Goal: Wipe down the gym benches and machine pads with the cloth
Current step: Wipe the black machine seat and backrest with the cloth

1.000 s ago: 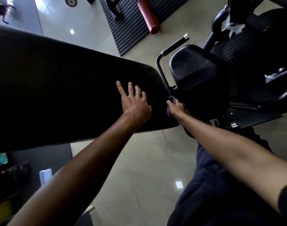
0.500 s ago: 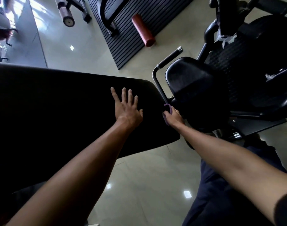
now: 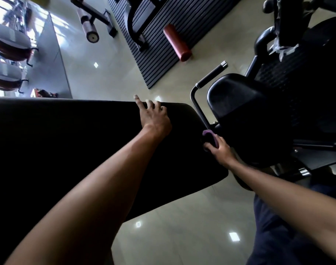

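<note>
The black bench (image 3: 77,150) lies with its long axis running left to right across the view, its rounded end pointing right toward the seat pad (image 3: 239,104) of a machine. The left hand (image 3: 153,117) rests flat on the bench top near the far edge. Its fingers are spread and released, holding nothing, and the index tip reaches just past that edge.

The right hand (image 3: 220,148) is at the bench's rounded end, in the gap between bench and seat pad. Its fingers are clenched round the purple cloth (image 3: 211,135). The cloth is bunched (only a curved strip shows above the fingers) and pressed against the end of the bench.

A black handle (image 3: 211,75) rises beside the seat pad. Farther off, a red roller (image 3: 176,42) lies on a ribbed mat (image 3: 159,60) on the pale floor (image 3: 182,226).
</note>
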`<state>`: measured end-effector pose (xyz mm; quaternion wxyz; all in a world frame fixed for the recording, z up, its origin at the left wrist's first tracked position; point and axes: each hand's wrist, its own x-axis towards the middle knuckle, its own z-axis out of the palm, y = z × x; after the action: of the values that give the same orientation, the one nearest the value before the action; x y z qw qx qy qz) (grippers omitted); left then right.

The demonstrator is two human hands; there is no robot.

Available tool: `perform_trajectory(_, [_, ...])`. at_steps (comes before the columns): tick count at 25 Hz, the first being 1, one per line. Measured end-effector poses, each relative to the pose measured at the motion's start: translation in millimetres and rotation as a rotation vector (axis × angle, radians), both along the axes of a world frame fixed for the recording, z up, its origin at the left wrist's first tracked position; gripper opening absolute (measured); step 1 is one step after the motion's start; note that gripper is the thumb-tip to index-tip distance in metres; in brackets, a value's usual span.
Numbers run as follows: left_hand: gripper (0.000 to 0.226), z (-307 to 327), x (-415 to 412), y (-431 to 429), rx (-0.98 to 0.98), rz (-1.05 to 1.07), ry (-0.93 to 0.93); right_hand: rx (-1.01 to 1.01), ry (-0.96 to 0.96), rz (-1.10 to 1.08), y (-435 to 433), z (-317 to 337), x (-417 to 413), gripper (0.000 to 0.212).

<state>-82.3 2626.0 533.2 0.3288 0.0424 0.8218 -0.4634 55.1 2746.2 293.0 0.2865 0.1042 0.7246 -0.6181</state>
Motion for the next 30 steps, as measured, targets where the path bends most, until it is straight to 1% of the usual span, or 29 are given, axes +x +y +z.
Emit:
perform_trajectory(1, [0.057,0.0,-7.5,-3.4,-0.003,0.021,0.001,0.019,-0.105,-0.02,-6.6,-2.9,-21.1,0.064])
perform_trajectory(2, [0.056,-0.9,-12.0,-6.9,-0.004,0.038,0.011,0.014,-0.17,-0.033,-15.6,-0.7,-41.2,0.062])
perform_trajectory(3, [0.057,-2.7,-13.6,-10.5,-0.011,0.044,0.024,0.014,-0.156,-0.027,-25.1,6.5,-57.9,0.058])
perform_trajectory(4, [0.059,-5.7,-13.7,-13.8,-0.019,0.035,0.034,-0.003,-0.099,-0.025,-33.4,18.5,-68.4,0.051])
perform_trajectory(5, [0.06,-9.3,-12.4,-16.5,-0.026,0.019,0.041,-0.034,0.0,-0.028,-39.3,32.8,-69.2,0.046])
perform_trajectory(7, [0.062,-15.6,-11.4,-18.7,-0.033,-0.012,0.048,-0.129,0.182,-0.033,-38.0,62.3,-45.5,0.047])
perform_trajectory(9, [0.062,-17.5,-13.9,-19.0,-0.039,-0.02,0.049,-0.167,0.245,-0.027,-25.4,67.8,-10.1,0.051])
perform_trajectory(10, [0.062,-17.8,-14.7,-19.0,-0.046,-0.024,0.047,-0.144,0.25,-0.024,-18.9,60.2,0.0,0.053])
perform_trajectory(11, [0.063,-18.4,-14.6,-19.1,-0.055,-0.028,0.046,-0.094,0.214,-0.035,-15.5,46.6,0.3,0.057])
perform_trajectory(12, [0.063,-19.2,-13.8,-19.1,-0.061,-0.032,0.048,-0.021,0.139,-0.052,-16.0,31.4,-7.0,0.062])
perform_trajectory(14, [0.062,-21.3,-13.0,-19.3,-0.069,-0.047,0.057,0.076,-0.056,-0.074,-24.9,9.8,-44.3,0.069])
perform_trajectory(16, [0.063,-22.0,-13.3,-19.9,-0.066,-0.042,0.069,0.105,-0.141,-0.046,-38.8,8.4,-86.0,0.063])
perform_trajectory(18, [0.062,-23.2,-13.8,-19.8,-0.061,-0.039,0.079,0.088,-0.068,-0.02,-50.3,24.9,-111.2,0.051])
perform_trajectory(19, [0.062,-24.0,-13.6,-20.4,-0.058,-0.041,0.085,0.038,0.031,-0.021,-53.7,37.4,-111.7,0.048])
perform_trajectory(21, [0.062,-25.8,-13.6,-21.6,-0.054,-0.049,0.092,-0.106,0.253,-0.032,-50.5,65.3,-87.0,0.049])
perform_trajectory(23, [0.061,-26.5,-14.1,-21.9,-0.051,-0.049,0.097,-0.195,0.376,-0.031,-39.3,67.8,-45.8,0.05])
perform_trajectory(24, [0.061,-26.5,-14.0,-21.8,-0.047,-0.041,0.098,-0.189,0.398,-0.033,-33.6,58.6,-30.9,0.05])
perform_trajectory(25, [0.06,-26.6,-13.8,-21.1,-0.045,-0.034,0.097,-0.169,0.374,-0.038,-29.0,46.7,-26.4,0.05])
perform_trajectory(27, [0.06,-26.0,-13.1,-20.2,-0.046,-0.032,0.097,-0.079,0.217,-0.074,-28.8,24.5,-44.6,0.053])
perform_trajectory(29, [0.06,-26.0,-12.9,-20.2,-0.051,-0.035,0.103,-0.009,0.017,-0.061,-39.3,12.0,-86.9,0.054])
perform_trajectory(30, [0.06,-26.0,-13.0,-20.0,-0.054,-0.038,0.105,0.004,-0.051,-0.047,-47.2,13.3,-110.7,0.05])
